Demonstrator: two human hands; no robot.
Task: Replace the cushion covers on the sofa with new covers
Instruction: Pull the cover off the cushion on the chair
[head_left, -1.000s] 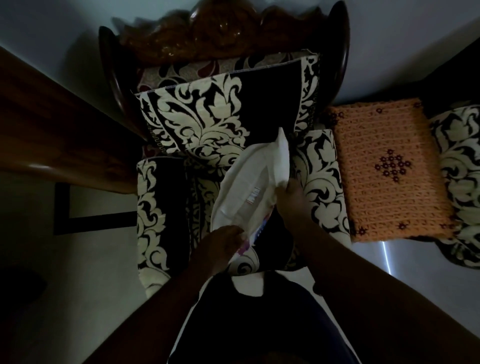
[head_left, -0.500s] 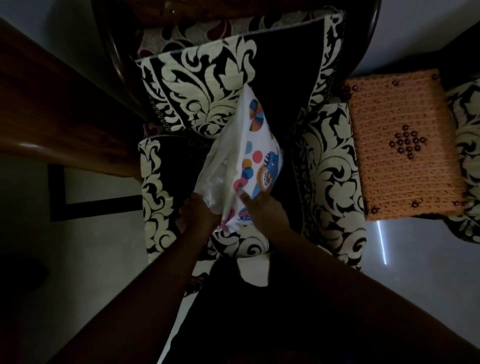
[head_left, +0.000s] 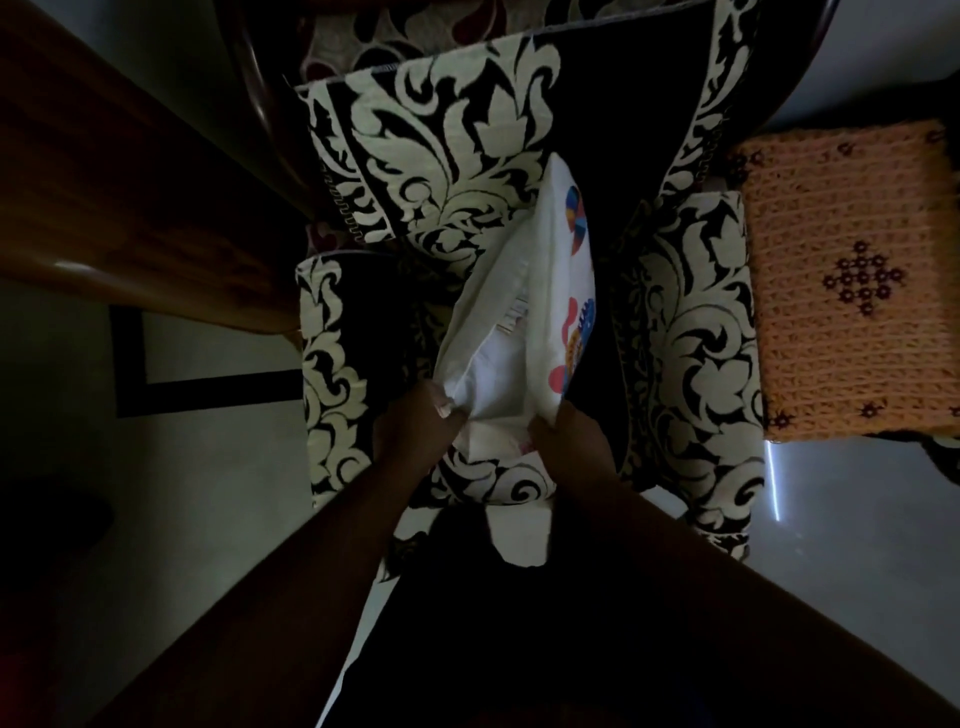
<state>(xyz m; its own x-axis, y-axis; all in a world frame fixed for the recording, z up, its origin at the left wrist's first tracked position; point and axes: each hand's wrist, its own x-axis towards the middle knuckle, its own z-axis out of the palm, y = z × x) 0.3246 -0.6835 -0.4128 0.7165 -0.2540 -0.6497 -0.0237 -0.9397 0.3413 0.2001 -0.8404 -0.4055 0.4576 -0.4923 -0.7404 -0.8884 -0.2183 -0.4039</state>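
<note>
A white cushion cover (head_left: 558, 270) with coloured circles printed on it stands on edge on the seat of a black-and-cream floral sofa chair (head_left: 696, 338). Its open end faces me, and a white cushion (head_left: 493, 374) shows inside. My left hand (head_left: 415, 434) pinches the left edge of the opening. My right hand (head_left: 569, 436) grips the right edge of the opening. A large floral back cushion (head_left: 441, 145) leans behind the cover.
An orange crocheted mat with a dark motif (head_left: 852, 280) lies on a surface right of the chair. A brown wooden piece of furniture (head_left: 130, 197) stands at the left. Pale floor (head_left: 208, 493) lies in front. The room is dim.
The cover has turned so its opening faces me, and the white cushion now shows inside. Both hands have shifted to the two edges of the opening. The camera has tilted down.
</note>
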